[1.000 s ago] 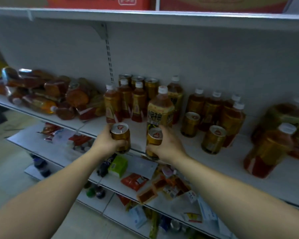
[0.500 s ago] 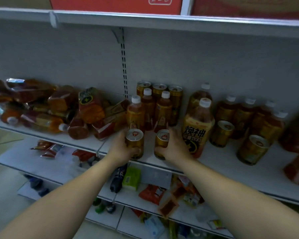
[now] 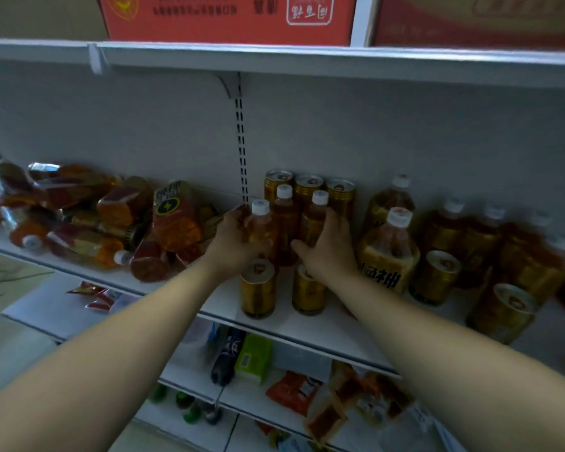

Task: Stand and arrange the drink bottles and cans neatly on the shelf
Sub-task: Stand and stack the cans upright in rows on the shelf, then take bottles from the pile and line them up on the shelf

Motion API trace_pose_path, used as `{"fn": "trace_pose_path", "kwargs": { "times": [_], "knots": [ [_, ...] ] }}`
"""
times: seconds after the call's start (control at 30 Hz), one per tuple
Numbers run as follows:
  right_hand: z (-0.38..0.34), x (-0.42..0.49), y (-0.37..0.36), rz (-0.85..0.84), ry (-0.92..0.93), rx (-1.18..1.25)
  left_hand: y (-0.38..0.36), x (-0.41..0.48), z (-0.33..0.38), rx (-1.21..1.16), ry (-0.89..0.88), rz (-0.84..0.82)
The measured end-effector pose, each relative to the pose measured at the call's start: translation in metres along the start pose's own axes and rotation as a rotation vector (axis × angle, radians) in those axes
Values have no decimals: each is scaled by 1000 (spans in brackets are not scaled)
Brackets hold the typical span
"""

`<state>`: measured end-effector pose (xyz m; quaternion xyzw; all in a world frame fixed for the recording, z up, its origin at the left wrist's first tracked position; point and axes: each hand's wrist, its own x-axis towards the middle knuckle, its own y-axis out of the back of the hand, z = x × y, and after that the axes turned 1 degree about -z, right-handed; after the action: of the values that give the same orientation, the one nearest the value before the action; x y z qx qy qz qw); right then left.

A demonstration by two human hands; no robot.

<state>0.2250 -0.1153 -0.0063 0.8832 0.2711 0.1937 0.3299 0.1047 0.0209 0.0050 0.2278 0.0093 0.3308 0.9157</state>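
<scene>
Two gold cans stand side by side at the front of the white shelf (image 3: 323, 334): the left can (image 3: 257, 290) and the right can (image 3: 308, 293). Behind them stand three small white-capped amber bottles, and my left hand (image 3: 230, 241) wraps the left bottle (image 3: 261, 225). My right hand (image 3: 327, 247) presses against the right bottle (image 3: 315, 216). Three more gold cans (image 3: 308, 187) line the back wall.
A heap of toppled bottles (image 3: 88, 220) lies on the shelf to the left. Larger bottles (image 3: 388, 252) and loose cans (image 3: 434, 277) stand to the right. Red cartons (image 3: 229, 17) sit on the shelf above. Snack packets fill the lower shelves.
Both hands have let go of the two gold cans, which now stand on the shelf front, and have reached back to the small bottles behind them.
</scene>
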Motion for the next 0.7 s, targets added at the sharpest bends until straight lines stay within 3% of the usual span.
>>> {"fn": "trace_pose_path", "kwargs": {
  "times": [0.33,0.53,0.7],
  "knots": [
    [-13,57,-8,92,-283,119,3,45,-6,108,-199,-235],
    [-21,51,-19,165,-253,40,22,54,-12,111,-213,-292],
    [-39,34,-3,327,-164,129,43,56,2,26,-192,-232]
  ]
}}
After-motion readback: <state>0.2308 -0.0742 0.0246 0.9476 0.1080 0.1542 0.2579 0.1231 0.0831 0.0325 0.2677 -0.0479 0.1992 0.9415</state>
